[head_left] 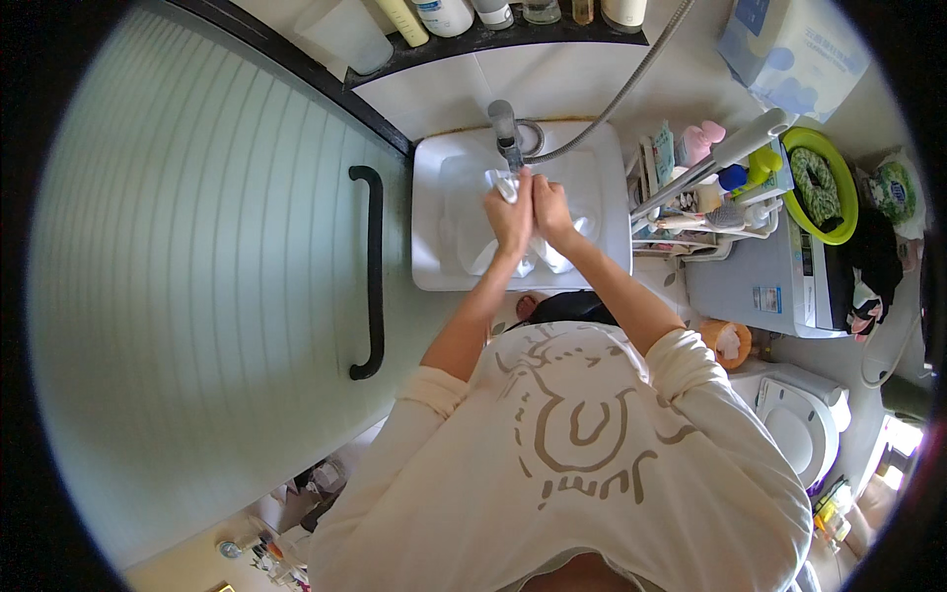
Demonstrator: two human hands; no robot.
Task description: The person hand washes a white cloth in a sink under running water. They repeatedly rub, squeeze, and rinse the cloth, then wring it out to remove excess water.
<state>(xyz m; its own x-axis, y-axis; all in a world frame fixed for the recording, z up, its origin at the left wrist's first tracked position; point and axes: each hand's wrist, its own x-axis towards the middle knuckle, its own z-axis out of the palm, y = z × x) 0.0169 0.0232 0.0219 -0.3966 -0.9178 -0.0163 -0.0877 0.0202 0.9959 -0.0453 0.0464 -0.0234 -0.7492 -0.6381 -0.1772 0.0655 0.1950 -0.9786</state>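
Over the white washbasin, both my hands are gathered around a wet white cloth just below the faucet. My left hand is closed on the cloth, part of which sticks up above the fingers. Close beside it, my right hand is curled, with white cloth hanging beneath it into the basin. The lower part of the cloth lies in the bowl in folds. How much of it each palm holds is hidden by the fingers.
A black shelf with bottles spans the wall behind the basin. At right are a crowded rack, a green basin and a washing machine. A glass door with a black handle stands at left.
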